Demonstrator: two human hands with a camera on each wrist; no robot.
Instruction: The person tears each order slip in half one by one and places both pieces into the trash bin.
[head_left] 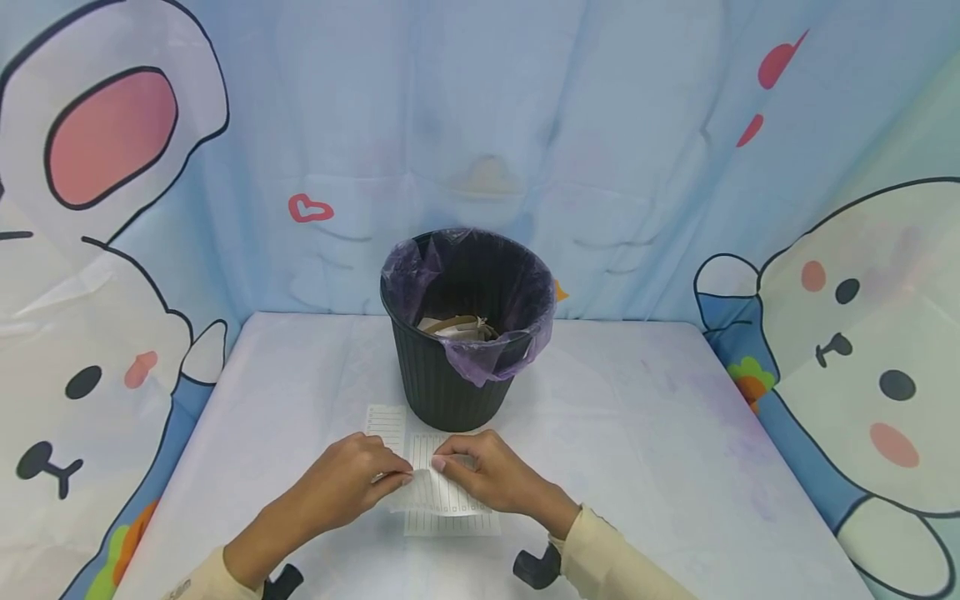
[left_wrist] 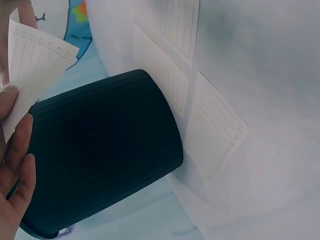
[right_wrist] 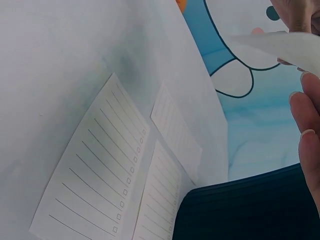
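Note:
Both hands are in front of the bin, above the table. My left hand (head_left: 352,483) pinches a lined checklist paper (left_wrist: 37,62) between thumb and fingers. My right hand (head_left: 498,473) pinches the same paper from the other side, its fingertips close to the left hand's. Small boxes run along one edge of the held paper, seen in the left wrist view. Below, more lined sheets lie flat on the table: one (head_left: 452,525) under the held paper, another (head_left: 386,423) behind the left hand. In the right wrist view a near sheet (right_wrist: 95,165) shows its lines and boxes.
A black ribbed waste bin (head_left: 457,387) with a purple plastic liner (head_left: 491,362) stands just beyond the hands. Paper scraps and other rubbish (head_left: 459,327) lie inside it. The table (head_left: 622,433) has a white cover, and a printed cartoon curtain (head_left: 637,150) hangs around it.

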